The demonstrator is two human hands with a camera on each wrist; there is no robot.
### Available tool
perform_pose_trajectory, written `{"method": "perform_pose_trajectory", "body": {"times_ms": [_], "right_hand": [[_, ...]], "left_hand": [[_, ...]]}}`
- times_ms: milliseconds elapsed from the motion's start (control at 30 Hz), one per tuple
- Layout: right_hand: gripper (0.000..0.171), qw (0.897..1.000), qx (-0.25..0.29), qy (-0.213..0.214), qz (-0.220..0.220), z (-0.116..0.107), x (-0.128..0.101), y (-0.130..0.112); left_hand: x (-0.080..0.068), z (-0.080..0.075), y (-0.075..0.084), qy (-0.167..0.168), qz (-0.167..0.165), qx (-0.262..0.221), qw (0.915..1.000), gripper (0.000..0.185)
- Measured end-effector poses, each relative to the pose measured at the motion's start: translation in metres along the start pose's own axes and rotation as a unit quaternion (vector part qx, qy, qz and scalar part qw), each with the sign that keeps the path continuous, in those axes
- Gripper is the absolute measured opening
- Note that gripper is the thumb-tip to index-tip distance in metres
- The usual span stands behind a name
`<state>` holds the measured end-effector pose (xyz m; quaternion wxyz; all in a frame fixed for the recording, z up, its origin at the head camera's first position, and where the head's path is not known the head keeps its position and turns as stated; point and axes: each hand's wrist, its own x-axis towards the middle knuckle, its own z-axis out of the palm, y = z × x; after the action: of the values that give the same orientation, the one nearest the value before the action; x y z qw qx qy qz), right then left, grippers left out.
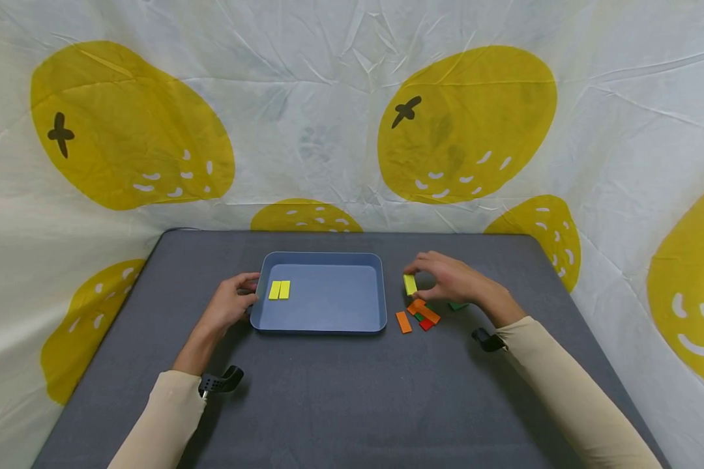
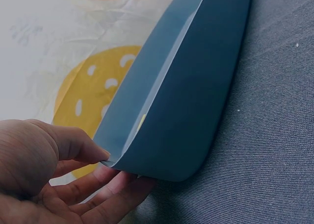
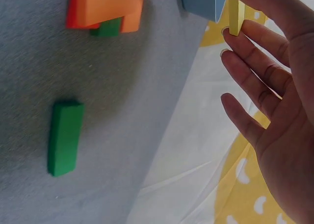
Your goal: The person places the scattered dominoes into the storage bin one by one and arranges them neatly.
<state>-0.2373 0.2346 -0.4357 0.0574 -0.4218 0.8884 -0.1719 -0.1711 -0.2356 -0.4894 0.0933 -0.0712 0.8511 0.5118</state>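
A blue-grey tray (image 1: 328, 312) lies on the table with two yellow blocks (image 1: 279, 290) side by side in its left part. At the tray's left end my left hand (image 1: 230, 304) pinches the rim; in the left wrist view the thumb (image 2: 81, 145) lies on the rim and the fingers sit against the outer wall. To the right of the tray, my right hand (image 1: 448, 279) holds a yellow block (image 1: 410, 284) between thumb and fingers, above the table. Below that hand lies a small heap of orange blocks (image 1: 427, 312), with red and green ones partly covered.
A single orange block (image 1: 403, 322) lies left of the heap. One green block (image 3: 66, 138) rests apart from the others, partly hidden under the right hand in the head view. A dark grey cloth covers the table (image 1: 328, 391); a lemon-patterned curtain (image 1: 305, 130) hangs behind it.
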Motion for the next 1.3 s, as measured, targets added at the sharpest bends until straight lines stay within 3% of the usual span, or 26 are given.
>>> {"method": "perform_pose_trajectory", "body": {"times_ms": [467,933,1300], "right_hand": [[0.04,1.0,0.005,-0.006,0.004,-0.002,0.025,-0.015],[0.04,0.999,-0.015,0.004,-0.028,-0.001,0.05,-0.03],[0.043,0.999,0.002,-0.009,-0.048,0.002,0.072,-0.039]], "left_hand": [[-0.001,0.0,-0.001,-0.001,0.004,-0.001,1.0,0.054],[-0.001,0.0,-0.001,0.0,0.0,-0.001,1.0,0.053],[0.001,0.001,-0.001,0.003,0.004,0.007,1.0,0.054]]}}
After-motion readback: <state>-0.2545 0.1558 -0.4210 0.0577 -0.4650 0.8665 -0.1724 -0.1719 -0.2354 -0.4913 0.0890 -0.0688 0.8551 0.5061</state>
